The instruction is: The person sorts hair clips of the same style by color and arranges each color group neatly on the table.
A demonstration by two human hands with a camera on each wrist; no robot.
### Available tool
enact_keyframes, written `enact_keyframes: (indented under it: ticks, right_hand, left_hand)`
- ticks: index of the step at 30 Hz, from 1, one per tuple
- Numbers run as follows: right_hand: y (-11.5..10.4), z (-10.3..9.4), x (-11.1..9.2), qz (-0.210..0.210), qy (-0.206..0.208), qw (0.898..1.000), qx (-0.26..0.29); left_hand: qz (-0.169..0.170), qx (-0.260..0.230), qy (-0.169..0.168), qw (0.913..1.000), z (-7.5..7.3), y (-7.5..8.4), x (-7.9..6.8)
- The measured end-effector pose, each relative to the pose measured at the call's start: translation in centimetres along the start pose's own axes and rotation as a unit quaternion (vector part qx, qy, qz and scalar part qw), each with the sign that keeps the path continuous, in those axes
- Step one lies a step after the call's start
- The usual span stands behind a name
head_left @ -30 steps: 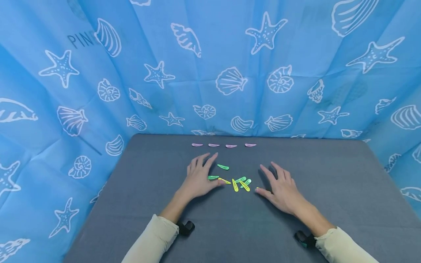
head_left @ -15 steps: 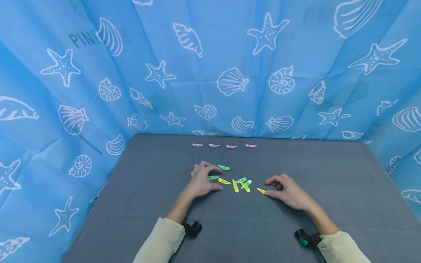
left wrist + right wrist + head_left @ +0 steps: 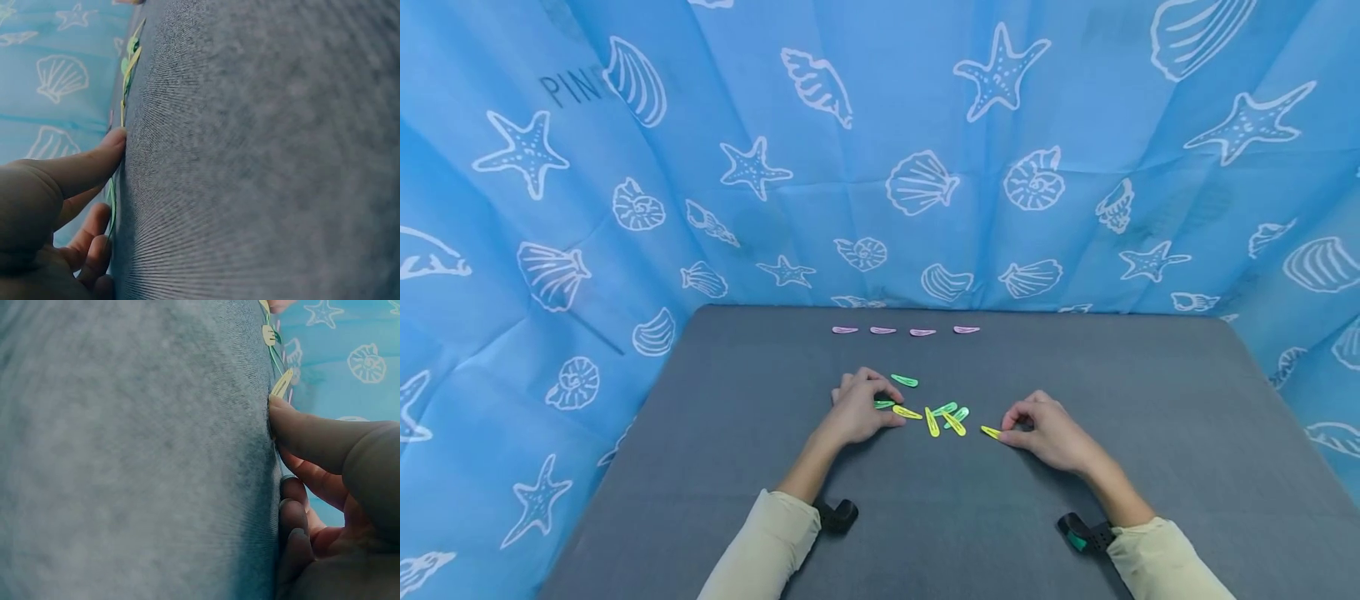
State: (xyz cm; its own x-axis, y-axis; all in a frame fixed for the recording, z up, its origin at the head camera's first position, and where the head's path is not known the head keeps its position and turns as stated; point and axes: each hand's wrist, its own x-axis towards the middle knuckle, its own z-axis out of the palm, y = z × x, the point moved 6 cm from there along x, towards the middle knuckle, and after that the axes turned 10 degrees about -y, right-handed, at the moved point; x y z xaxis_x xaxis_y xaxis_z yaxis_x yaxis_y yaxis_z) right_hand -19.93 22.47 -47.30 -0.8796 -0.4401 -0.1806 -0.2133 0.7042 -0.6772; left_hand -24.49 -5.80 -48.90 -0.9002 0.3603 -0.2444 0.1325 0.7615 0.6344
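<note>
On the grey table, several yellow and green snap hair clips lie between my two hands. My right hand point(image 3: 1051, 433) pinches the outer end of a yellow hair clip point(image 3: 990, 432); in the right wrist view this clip point(image 3: 282, 385) slants up from the thumb tip. My left hand point(image 3: 859, 412) rests with bent fingers around another yellow hair clip point(image 3: 907, 412), thumb and index fingertips apart on either side of it. A green hair clip point(image 3: 883, 405) lies partly hidden under the left fingers. Another green hair clip point(image 3: 905, 381) lies just beyond the left hand.
Between the hands, two yellow clips point(image 3: 932, 422) lie over or beside two green ones point(image 3: 945, 409). Several pink hair clips point(image 3: 882, 331) form a row near the table's far edge. A blue shell-patterned curtain point(image 3: 917, 233) hangs behind the table point(image 3: 1120, 375).
My right fingers have closed onto the yellow clip at the right. The left fingers, stretched out before, have bent and drawn back toward the yellow clip beside the thumb.
</note>
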Motion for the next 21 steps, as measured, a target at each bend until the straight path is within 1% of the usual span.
enact_keyframes:
  ticks: [8, 11, 14, 18, 21]
  right_hand:
    - [0.0, 0.0, -0.1, 0.009, 0.005, 1.000, 0.006]
    - [0.1, 0.1, 0.0, 0.010, 0.005, 1.000, 0.004]
    - [0.0, 0.1, 0.2, 0.009, 0.003, 1.000, 0.000]
    - [0.0, 0.2, 0.2, 0.008, 0.002, 1.000, 0.000]
    - [0.1, 0.2, 0.2, 0.013, 0.003, 1.000, 0.001]
  left_hand:
    - [0.005, 0.009, -0.009, 0.9999, 0.0, 0.3, 0.5]
    - [0.006, 0.006, -0.009, 0.9999, 0.0, 0.5, 0.5]
    - [0.019, -0.006, -0.008, 0.9998, -0.2, 0.8, 0.2]
    - [0.055, -0.032, -0.011, 0.9979, -1.3, 1.4, 0.2]
    - [0.066, -0.045, -0.014, 0.9967, -2.5, 1.3, 0.4]
